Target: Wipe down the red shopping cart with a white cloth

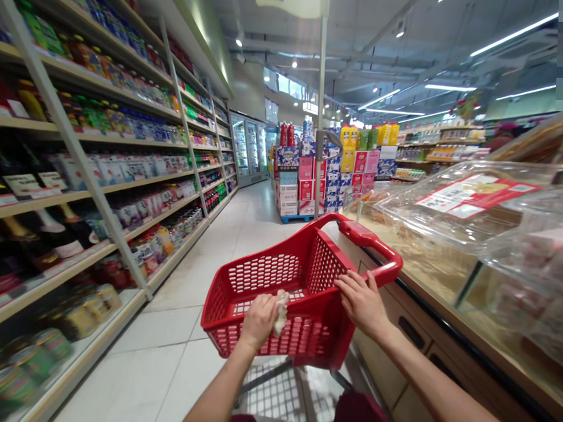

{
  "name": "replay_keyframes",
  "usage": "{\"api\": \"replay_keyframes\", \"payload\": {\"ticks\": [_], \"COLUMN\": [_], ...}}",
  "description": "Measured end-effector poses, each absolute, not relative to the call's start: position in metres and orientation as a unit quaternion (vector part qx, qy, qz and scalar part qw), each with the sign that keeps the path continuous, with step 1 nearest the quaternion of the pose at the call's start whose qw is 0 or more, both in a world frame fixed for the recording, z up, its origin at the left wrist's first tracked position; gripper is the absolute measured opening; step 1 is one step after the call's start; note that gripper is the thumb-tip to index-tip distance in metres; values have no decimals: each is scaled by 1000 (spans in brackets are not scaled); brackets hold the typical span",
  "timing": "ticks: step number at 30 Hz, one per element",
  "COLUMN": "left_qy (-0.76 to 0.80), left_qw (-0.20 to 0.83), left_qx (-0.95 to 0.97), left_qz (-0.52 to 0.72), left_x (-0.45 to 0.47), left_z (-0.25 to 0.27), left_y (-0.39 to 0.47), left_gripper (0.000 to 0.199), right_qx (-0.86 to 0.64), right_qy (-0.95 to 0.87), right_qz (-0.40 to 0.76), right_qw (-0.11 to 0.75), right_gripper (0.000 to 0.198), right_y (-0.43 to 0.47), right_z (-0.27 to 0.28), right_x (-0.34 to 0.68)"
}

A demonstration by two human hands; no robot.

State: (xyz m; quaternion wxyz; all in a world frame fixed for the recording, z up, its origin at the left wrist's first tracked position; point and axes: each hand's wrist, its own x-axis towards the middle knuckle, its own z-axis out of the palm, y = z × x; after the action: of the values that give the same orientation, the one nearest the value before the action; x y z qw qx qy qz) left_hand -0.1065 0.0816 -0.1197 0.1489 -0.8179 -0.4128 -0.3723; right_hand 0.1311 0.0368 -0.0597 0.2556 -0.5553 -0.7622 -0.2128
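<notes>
A red plastic shopping cart (270, 272) with perforated basket walls stands sideways in front of me, its handle (377, 242) toward the right. My left hand (260, 321) is closed around a crumpled whitish cloth (281, 312), pressed against the cart's near rim. Resting on the rim's corner near the handle is my right hand (364, 303), fingers draped over the red plastic and the thumb raised. The basket's visible inside shows only its perforated walls and floor.
Shelves (127, 138) of drinks line the left side. On the right, a counter (400, 258) carries clear plastic food boxes (476, 199). Ahead, stacked drink cartons (305, 181) stand on a blue pallet (297, 218), behind a metal pole (321, 101). Glass-door fridges (250, 145) are farther back.
</notes>
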Motion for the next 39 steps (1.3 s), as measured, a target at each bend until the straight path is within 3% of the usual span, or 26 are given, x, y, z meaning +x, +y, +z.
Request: {"api": "replay_keyframes", "payload": {"ticks": [6, 13, 17, 23, 31, 39], "left_qy": [-430, -510, -542, -486, -550, -505], "left_qw": [165, 189, 177, 118, 48, -136], "left_qx": [-818, -770, -747, -799, -735, -730], "left_qz": [-345, -335, -341, -334, -393, -441], "left_x": [-96, -211, -202, -109, -193, -105], "left_z": [-125, -132, -134, -126, -131, -117], "left_y": [82, 64, 63, 82, 68, 86], "left_gripper": [24, 32, 33, 30, 32, 34], "right_qx": [-511, -527, -555, -548, -553, -479], "right_qy": [-805, -794, -777, -792, -785, -831], "right_qz": [-168, -160, -156, -155, -125, -76], "right_qw": [250, 257, 251, 221, 249, 275], "right_gripper": [30, 35, 37, 39, 40, 50], "right_y": [44, 44, 42, 40, 32, 36], "right_z": [-81, -94, -94, -91, -95, -89], "right_x": [94, 93, 76, 77, 83, 35]}}
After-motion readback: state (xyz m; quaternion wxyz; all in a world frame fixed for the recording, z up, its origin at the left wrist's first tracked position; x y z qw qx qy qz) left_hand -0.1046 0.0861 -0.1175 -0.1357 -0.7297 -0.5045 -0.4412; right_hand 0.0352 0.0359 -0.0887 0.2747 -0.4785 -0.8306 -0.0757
